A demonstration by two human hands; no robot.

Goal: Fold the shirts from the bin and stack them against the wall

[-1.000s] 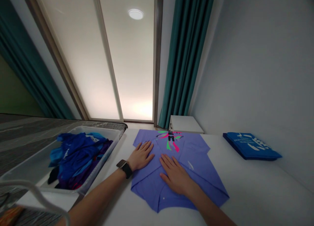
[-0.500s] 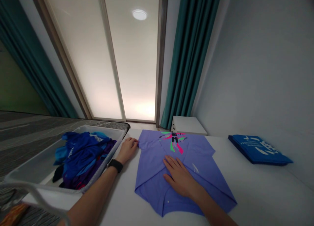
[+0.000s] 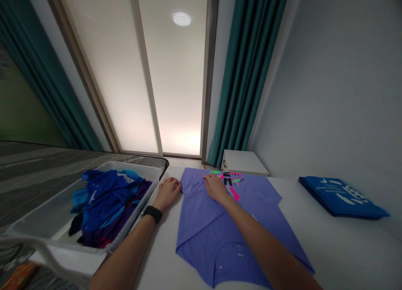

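Periwinkle-blue short-sleeved shirt [image 3: 226, 256] lies flat on the white desk [image 3: 345, 248], hem near and collar end far. A diagonal fold line is seen across its left half, and a pink, green and dark graphic [image 3: 228, 180] is printed at the far end. Left grip [image 3: 168, 193] is placed at the shirt's far-left corner, with fingers [image 3: 176, 184] curled against the cloth edge; whether cloth is pinched cannot be told. Right grip [image 3: 215, 187] is laid palm-down on the far part of the shirt, just beside the graphic, fingers slightly curled, and the right forearm [image 3: 266, 244] covers the shirt's middle. Neither grip is clearly closed on anything — the contact reads as pressing or light holding. Both grips are set along the far end, apparently so the cloth is pinned against sliding on the smooth desk. A white plastic tub [image 3: 135, 167] of loose blue and purple garments [image 3: 106, 202] is placed just left of the shirt, presumably kept within easy reach of the left grip. A folded blue printed garment [image 3: 341, 197] is set well to the right by the wall [image 3: 329, 93] — apparently kept apart from the loose pile. A white box [image 3: 245, 162] stands beyond the desk's far end, beside a teal curtain [image 3: 248, 80].
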